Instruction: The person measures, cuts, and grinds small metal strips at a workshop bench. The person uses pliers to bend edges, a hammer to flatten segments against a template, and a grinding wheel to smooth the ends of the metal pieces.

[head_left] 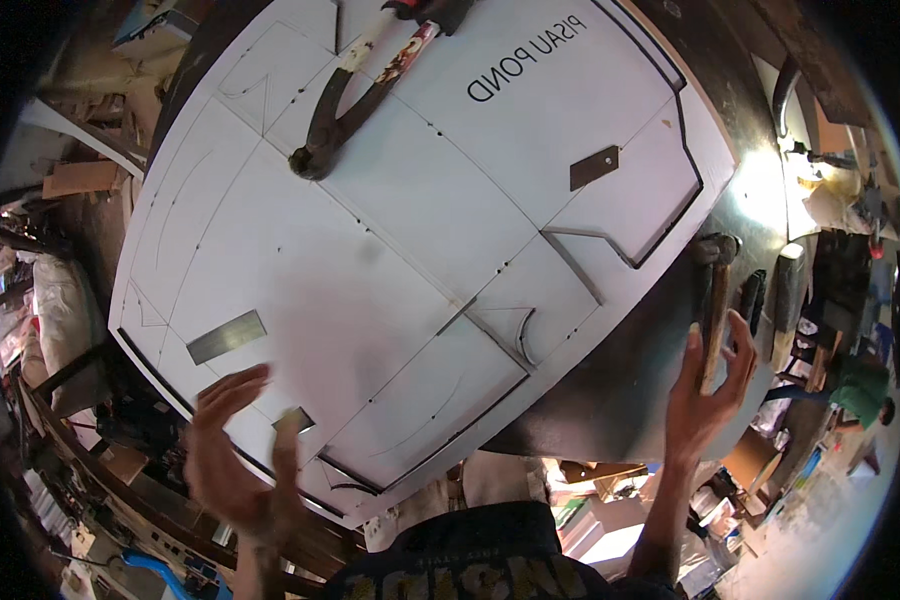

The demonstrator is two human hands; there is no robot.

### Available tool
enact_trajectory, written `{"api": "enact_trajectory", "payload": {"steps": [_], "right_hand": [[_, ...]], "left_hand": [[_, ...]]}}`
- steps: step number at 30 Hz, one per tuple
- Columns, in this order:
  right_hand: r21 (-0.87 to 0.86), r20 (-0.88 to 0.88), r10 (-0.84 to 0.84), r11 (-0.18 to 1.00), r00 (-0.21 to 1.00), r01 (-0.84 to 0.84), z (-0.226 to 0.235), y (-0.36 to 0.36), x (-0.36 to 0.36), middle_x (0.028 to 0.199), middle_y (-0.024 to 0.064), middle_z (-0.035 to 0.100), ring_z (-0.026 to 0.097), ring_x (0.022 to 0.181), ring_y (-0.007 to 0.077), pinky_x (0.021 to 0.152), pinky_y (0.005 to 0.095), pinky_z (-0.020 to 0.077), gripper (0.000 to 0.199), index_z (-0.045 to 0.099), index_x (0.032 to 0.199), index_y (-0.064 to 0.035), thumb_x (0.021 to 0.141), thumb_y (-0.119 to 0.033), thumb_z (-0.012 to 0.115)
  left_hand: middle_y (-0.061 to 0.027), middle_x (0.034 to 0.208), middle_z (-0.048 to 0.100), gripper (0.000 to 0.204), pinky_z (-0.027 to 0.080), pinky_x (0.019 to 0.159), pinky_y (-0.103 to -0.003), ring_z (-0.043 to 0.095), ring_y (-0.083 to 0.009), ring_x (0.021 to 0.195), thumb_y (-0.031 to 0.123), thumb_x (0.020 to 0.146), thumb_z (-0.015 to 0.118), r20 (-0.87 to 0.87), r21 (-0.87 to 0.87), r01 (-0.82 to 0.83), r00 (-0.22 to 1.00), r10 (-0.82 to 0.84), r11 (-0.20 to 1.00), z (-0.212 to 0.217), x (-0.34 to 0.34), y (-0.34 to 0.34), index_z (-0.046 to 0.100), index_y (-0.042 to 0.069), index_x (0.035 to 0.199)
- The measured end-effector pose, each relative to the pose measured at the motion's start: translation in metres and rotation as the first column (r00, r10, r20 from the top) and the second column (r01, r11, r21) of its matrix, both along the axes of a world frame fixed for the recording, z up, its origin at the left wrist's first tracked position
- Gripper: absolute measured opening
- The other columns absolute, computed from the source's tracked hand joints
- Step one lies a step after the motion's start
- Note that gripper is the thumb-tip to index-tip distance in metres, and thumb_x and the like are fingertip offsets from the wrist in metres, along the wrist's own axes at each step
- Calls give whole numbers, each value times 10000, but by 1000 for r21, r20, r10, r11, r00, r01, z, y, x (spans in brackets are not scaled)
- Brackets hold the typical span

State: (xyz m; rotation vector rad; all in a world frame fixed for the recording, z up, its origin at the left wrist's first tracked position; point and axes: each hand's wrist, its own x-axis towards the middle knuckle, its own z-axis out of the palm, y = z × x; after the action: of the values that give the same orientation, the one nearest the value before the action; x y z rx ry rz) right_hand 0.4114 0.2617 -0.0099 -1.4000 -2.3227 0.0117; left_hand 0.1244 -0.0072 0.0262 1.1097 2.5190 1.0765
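From my feed I see the left hand (240, 450) spread, holding nothing, above the white board (420, 240); the right hand's (705, 400) fingers surround a hammer (715, 300), grip unclear. I judge the work partway: dark strips (669, 229) line some drawn outlines; pencilled curves at left lie bare.

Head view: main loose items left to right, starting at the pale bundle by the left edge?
Pale bundle → silver plate → two-armed tool → dark holed plate → hammer → person in green. Hands left out: they overlap others in the order.
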Motion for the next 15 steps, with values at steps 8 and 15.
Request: {"api": "enact_trajectory", "payload": {"steps": [8, 15], "right_hand": [[-551, -534, 8, 755, 845, -355, 6, -50, -70, 1219, 158, 632, 581, 1126, 262, 877, 364, 481, 489, 522, 1302, 0, 859, -96, 707], [-718, -575, -254, 613, 778, -330, 10, -42, -59, 1089, 166, 646, 630, 1007, 231, 895, 349, 487, 500, 497, 1289, 34, 844, -46, 712]], "left_hand": [[-150, 1224, 637, 582, 462, 890, -379, 591, -236, 1148, 72, 819, 713, 424, 89, 139, 891, -163, 986, -6, 36, 122, 443, 21, 1331], [-277, 1375, 456, 701, 390, 1014, -436, 470, -340, 1288, 44, 893, 646, 795, 200, -5, 585, -160, 980, -10, 79, 155, 219, 40, 1447]]}}
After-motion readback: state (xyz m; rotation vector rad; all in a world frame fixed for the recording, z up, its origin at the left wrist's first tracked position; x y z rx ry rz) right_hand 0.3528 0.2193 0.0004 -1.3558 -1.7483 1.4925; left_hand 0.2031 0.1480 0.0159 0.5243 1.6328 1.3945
